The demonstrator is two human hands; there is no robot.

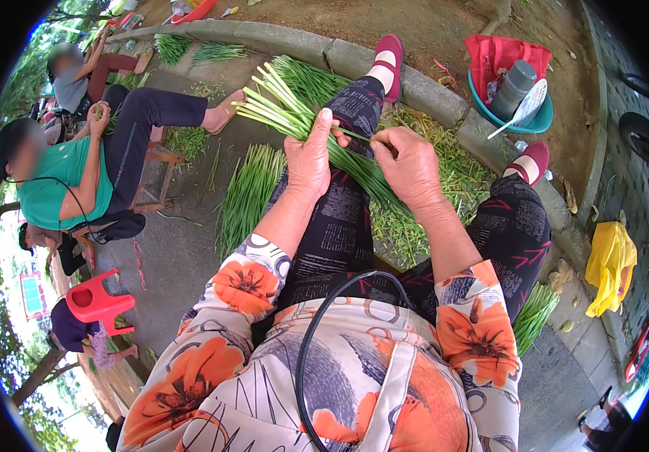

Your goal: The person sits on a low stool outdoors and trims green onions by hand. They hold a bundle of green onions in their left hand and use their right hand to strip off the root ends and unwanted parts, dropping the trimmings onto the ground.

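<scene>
My left hand is closed around a bundle of long green stalks, which look like garlic chives or garlic scapes, their pale ends fanning out beyond my thumb. The leafy part of the bundle runs under my right hand, across my thigh. My right thumb and fingers pinch one thin green stalk that stretches between both hands. Beside my leg lies another pile of green stalks, and a further bunch rests beyond the pale ends. Green and yellowish trimmings are strewn on the ground between my legs.
A teal basin holds a red bag, a grey container and a white fan, beyond the stone kerb. A yellow plastic bag lies at right. People sit at left, one in a green shirt, near a red plastic stool. More stalks lie beside my thigh.
</scene>
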